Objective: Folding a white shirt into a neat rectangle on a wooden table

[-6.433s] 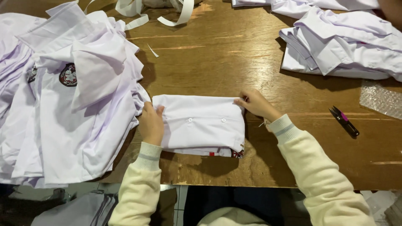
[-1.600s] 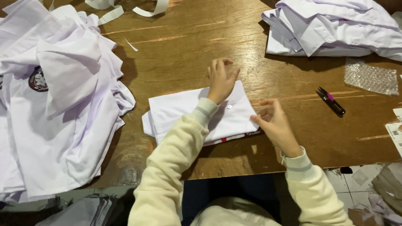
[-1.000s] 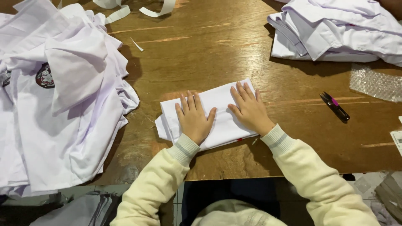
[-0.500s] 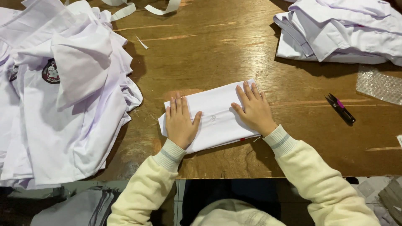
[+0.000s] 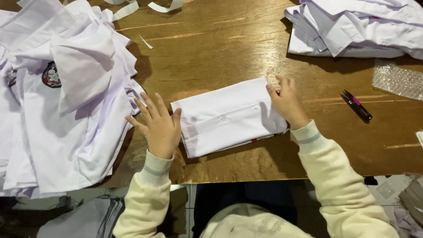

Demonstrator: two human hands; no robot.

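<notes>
Now the left hand is spread flat, fingers wide, its thumb against the left edge of the folded white shirt. That soft, smooth rectangle is pinched at its right edge by the curled right hand. Left of the fingers, rumpled white shirts are heaped; right of them, bare glossy wooden table and black snips are seen.

Warm indoor light falls from above and ahead, laying a bright sheen across the brown wooden table. The heaps of white cotton shirts look slightly bluish and nearly blown out. Soft shadows fall toward the viewer under the folded white shirt. Focus is sharp; straight lines bend slightly at the edges.
</notes>
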